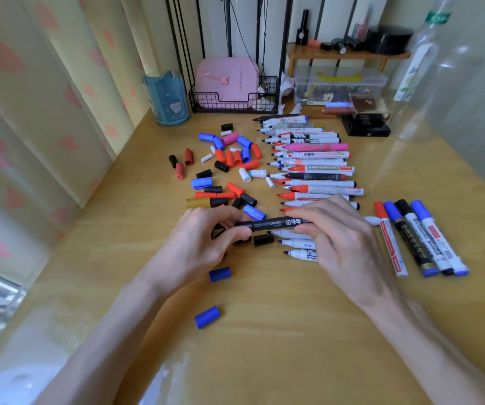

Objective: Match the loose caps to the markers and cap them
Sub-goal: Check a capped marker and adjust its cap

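A black marker with white lettering lies level between my two hands, just above the table. My right hand grips its barrel from above. My left hand pinches the marker's left end, where a black cap sits. A long column of uncapped markers runs away from me at centre. Loose caps in red, blue, black, white and pink lie scattered to its left. Several capped markers lie in a row at the right.
Two blue caps lie near my left forearm, and a black cap sits under the held marker. A blue cup, a wire basket, a clear box and a small wooden shelf line the back. A clear bottle stands at the right.
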Available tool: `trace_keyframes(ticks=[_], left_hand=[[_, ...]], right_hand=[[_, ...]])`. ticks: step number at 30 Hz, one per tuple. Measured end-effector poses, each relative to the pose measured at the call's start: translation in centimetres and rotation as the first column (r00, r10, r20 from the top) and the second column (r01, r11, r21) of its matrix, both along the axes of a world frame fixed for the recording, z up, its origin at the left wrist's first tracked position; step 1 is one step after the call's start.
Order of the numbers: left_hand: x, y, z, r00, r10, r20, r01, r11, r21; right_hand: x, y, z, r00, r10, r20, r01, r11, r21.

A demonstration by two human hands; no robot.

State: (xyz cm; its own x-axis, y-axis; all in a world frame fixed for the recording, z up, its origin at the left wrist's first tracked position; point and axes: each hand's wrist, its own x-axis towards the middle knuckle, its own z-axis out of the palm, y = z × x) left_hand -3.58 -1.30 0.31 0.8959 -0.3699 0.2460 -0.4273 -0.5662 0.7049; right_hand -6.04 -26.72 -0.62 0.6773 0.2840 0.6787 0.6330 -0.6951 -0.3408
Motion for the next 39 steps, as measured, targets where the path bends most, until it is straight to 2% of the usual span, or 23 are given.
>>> trace_keyframes(ticks=[5,10,16,19,23,29,35,39], left_hand=[[0.0,0.5,0.0,0.997,-0.07,0.006,0.07,0.996,0.055],[0.5,2.0,-0.5,0.997,-0.054,-0.058,0.057,0.996,0.07],[0.2,1.0,-1.7,0.981,-0.119,0.156,0.073,0.96,0.272],[0.0,0.7,-2.1,0.983,-0.078,0.168,0.028,0.958,0.284],[-0.2,-0.7,-2.2,0.976,0.014,0.217,-0.063,0.973,0.222],[-0.6,-2.8,-3.0,0.947,0.045,0.319,-0.157,0.929,0.334],[-0.5,-3.0,-3.4,0.941,0.091,0.327,-0.182,0.948,0.262],[-0.5,-2.2,-2.1,0.961,0.157,0.23,-0.169,0.985,0.035]], right_hand=[[-0.1,-0.3,0.3,0.997,-0.004,0.082,0.005,1.0,-0.008],[0.1,-2.0,1.0,0.981,-0.168,0.093,0.16,0.983,0.085],[0.6,-2.4,0.7,0.967,-0.255,-0.008,0.255,0.964,0.075],[0.7,-2.3,0.3,0.966,-0.255,-0.047,0.258,0.963,0.081],[0.7,-1.9,0.2,0.966,-0.249,-0.071,0.255,0.963,0.091],[0.5,-1.6,0.1,0.969,-0.235,-0.075,0.241,0.968,0.069],[0.5,-1.6,0.1,0.97,-0.223,-0.099,0.229,0.972,0.058],[0.5,-1.8,0.2,0.971,-0.184,-0.152,0.197,0.978,0.074]])
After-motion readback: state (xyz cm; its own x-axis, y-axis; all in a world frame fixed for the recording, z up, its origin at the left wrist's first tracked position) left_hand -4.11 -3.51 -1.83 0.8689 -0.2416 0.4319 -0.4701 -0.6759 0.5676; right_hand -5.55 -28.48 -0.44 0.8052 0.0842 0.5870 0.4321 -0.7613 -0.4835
